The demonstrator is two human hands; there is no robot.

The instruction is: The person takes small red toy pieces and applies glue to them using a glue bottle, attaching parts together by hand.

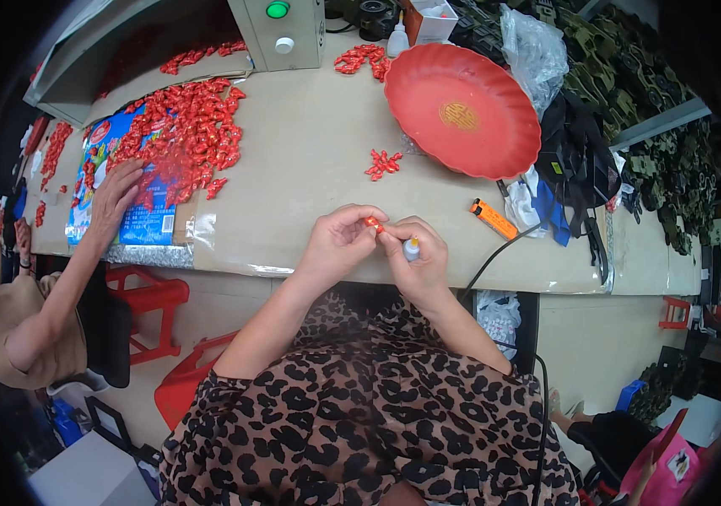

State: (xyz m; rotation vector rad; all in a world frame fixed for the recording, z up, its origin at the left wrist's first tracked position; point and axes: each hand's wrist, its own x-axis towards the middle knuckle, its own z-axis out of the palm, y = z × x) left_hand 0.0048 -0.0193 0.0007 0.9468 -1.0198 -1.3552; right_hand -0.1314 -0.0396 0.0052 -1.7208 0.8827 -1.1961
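Note:
Above the table's front edge my two hands meet. My left hand (335,243) is closed, its thumb and fingertips pinching a small shiny red piece (373,223) with a touch of gold. My right hand (424,268) is closed around a small white bottle (412,250) with a yellow tip. Its thumb and forefinger also reach the red piece, from the right. Most of the bottle is hidden in the palm. Just beyond my hands lies a little cluster of similar red pieces (384,164).
A scalloped red tray (495,114) stands right of the cluster. An orange box cutter (494,220) and a black cable lie nearer me. At left, a co-worker's hand (116,202) touches a big heap of red pieces (200,126), below a grey machine (280,46) with a green button.

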